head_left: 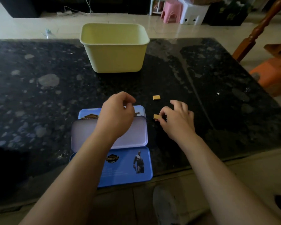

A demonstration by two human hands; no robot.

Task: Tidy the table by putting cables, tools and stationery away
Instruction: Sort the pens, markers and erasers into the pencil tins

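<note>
On dark speckled stone table (pixel 39 111), right hand (pixel 177 117) pinching small tan rectangular eraser (pixel 157 117); left hand (pixel 117 111) hovering over open blue tin pencil case (pixel 125 166), fingers curling, grip contents unclear.

The left forearm covers much of the open pencil case (pixel 130 132). The left hand (pixel 116 111) curls its fingertips under, and whether they hold anything cannot be told. The right hand (pixel 177 117) grips a dark item (pixel 165 116), mostly hidden and of unknown kind. The yellow bin (pixel 117 57) hides its own floor behind its near wall. The table (pixel 39 95) is cut off on the left.
</note>
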